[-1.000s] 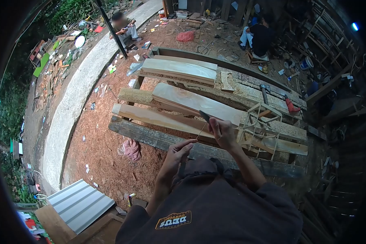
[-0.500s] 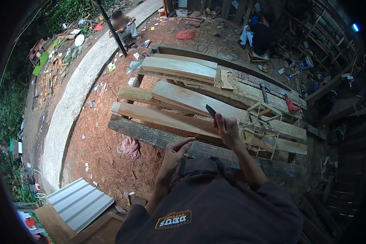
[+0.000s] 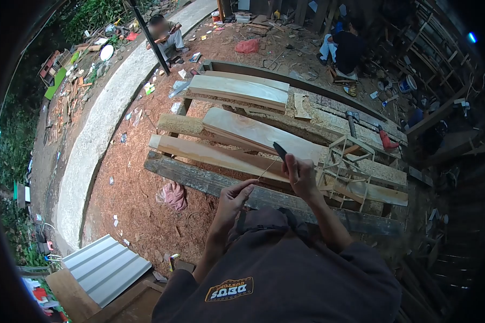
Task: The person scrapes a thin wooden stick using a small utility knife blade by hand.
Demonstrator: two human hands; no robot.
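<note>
The left grip [image 3: 234, 198] pinches a thin tan stick [image 3: 264, 171]; the right grip [image 3: 300, 175] clasps a dark knife [image 3: 279, 151] near a pale openwork wooden frame [image 3: 344, 173].

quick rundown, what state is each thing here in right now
left hand: closed, pinching the thin stick
right hand: closed on the knife
thin stick: slanted, pinched at one end
knife: dark blade bare
slatted frame: open-sided, unheld
hammer: lying down, unheld
pink bundle: crumpled

Right of the right hand [image 3: 300, 174] — slatted frame [image 3: 344, 173] obstructs.
</note>
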